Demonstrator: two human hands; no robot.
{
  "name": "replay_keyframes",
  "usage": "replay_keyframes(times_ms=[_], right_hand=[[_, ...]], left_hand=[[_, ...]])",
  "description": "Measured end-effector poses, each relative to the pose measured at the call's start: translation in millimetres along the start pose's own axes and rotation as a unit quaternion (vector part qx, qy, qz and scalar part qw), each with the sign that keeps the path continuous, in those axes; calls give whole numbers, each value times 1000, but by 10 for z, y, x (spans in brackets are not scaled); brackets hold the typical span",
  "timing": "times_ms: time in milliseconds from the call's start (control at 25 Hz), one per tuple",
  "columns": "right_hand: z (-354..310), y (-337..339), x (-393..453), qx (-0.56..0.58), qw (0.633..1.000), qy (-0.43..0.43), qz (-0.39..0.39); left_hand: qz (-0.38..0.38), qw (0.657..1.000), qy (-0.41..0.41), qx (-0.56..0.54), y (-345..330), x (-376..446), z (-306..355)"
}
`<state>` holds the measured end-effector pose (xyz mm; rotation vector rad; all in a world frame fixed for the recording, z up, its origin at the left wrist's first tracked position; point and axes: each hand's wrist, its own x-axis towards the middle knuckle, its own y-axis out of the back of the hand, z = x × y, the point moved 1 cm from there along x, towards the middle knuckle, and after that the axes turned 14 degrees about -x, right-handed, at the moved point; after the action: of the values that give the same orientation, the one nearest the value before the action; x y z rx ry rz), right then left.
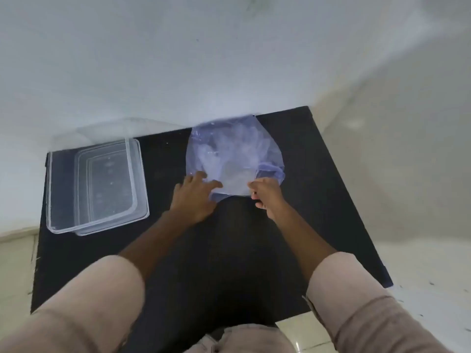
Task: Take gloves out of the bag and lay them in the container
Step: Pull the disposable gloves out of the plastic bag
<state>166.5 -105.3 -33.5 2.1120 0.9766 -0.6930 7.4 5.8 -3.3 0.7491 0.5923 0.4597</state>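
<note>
A translucent bluish plastic bag lies on the black table against the wall, with pale gloves dimly visible inside. My left hand rests flat with spread fingers on the bag's near left edge. My right hand pinches the bag's near right edge between curled fingers. A clear rectangular plastic container stands on the table's left side, and I see nothing inside it.
A white wall rises just behind the table. Pale tiled floor shows to the right and left of the table. My beige sleeves fill the bottom of the view.
</note>
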Motion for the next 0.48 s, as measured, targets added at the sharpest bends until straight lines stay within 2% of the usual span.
replay_keyframes(times_ms=[80, 200, 320, 400, 480], right_hand=[[-35, -39, 166, -36, 997, -38, 51], [-41, -136, 310, -98, 991, -54, 69], [-91, -140, 362, -112, 988, -51, 92], [-147, -129, 381, -58, 991, -33, 118], [-212, -131, 345, 51, 991, -15, 123]], left_hand=[[-9, 993, 10, 116, -173, 99, 94], [6, 993, 58, 101, -361, 322, 111], [17, 994, 63, 91, -297, 535, 72], [56, 995, 42, 71, -261, 610, 101], [91, 995, 30, 22, -201, 662, 106]])
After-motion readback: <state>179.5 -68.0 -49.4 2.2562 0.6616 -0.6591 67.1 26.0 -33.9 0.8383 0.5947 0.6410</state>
